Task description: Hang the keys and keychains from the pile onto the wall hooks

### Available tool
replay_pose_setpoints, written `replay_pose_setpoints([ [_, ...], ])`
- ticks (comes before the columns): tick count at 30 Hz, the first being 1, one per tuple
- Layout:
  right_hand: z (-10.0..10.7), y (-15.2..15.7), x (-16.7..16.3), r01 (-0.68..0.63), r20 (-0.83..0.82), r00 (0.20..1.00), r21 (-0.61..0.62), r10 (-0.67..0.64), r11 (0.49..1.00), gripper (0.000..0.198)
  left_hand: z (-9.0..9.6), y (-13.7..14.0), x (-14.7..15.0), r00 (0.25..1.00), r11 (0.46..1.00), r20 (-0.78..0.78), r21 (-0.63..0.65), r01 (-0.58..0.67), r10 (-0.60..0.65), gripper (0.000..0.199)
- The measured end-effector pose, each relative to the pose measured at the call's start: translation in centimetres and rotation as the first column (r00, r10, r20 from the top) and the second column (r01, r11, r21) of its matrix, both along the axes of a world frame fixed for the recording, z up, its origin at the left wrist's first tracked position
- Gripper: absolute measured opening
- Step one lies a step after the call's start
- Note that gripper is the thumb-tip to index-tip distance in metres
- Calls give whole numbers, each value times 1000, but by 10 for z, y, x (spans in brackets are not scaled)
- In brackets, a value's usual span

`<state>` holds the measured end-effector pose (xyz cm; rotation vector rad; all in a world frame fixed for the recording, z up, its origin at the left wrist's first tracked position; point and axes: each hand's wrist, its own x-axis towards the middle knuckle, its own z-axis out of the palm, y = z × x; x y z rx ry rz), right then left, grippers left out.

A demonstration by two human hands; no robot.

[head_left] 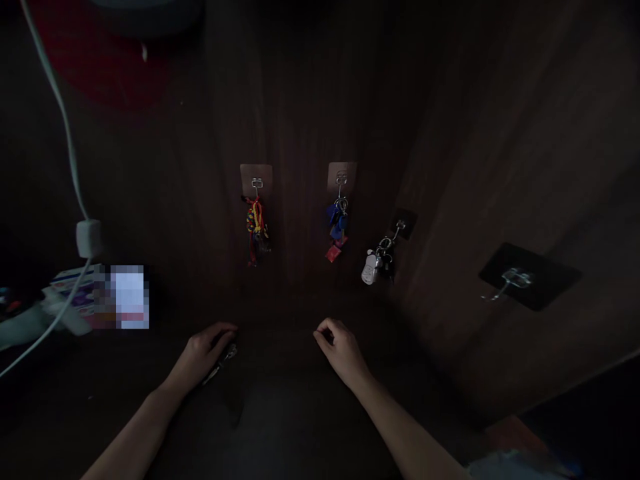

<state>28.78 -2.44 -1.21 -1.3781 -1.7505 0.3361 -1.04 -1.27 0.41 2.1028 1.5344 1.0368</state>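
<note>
My left hand rests on the dark wooden surface with its fingers stretched out and the thumb a little apart. Just beside its thumb lies a small bunch of metal keys, not gripped. Across from it, my right hand is loosely curled on the same surface, thumb and forefinger tips together, and nothing shows between them. On the wall ahead hang keys with a red, yellow and blue braided cord, keys with blue and red tags, and keys with a silver figure-shaped fob.
A bare metal hook on a black adhesive pad sits on the right side wall. At the left a white cable with an inline switch hangs before a box. A dark round object is at top left. The light is dim.
</note>
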Motion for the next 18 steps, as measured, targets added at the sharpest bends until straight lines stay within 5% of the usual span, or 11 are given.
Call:
replay_pose_setpoints([
  [8, 1, -7, -14, -123, 187, 975, 8, 119, 992, 20, -1, 12, -40, 965, 957, 31, 118, -263, 261, 30],
  [12, 3, -10, -19, -163, 298, 944, 38, 144, 986, 22, 2, 14, -54, 988, 985, -35, 86, -150, 153, 25],
  [18, 5, -10, -22, -196, 405, 902, 72, 151, 978, 21, 10, 3, -35, 976, 987, -161, 38, 157, -149, 18],
])
